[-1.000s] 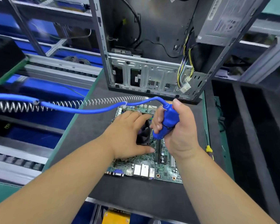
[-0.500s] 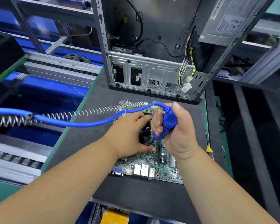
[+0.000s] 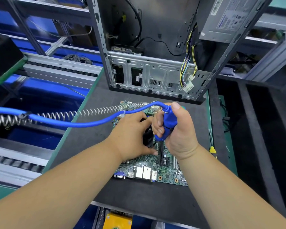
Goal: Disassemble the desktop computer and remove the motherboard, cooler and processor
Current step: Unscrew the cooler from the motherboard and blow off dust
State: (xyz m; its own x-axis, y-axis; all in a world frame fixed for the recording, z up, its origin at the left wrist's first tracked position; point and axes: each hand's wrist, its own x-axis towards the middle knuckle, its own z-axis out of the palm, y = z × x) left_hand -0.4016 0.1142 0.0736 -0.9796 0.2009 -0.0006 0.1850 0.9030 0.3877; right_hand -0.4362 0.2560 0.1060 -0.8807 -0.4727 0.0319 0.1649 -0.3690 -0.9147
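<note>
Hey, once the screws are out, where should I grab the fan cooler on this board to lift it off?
Grip the cooler by its two opposite side walls, coming straight down from above. It sits flat on the motherboard, and the left hand already rests over it, so a top-down pinch probably suits best.

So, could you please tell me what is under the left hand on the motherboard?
A black cooler fan shows past the left hand, sitting on the motherboard. The hand covers most of it; any heatsink or processor beneath cannot be seen.
</note>
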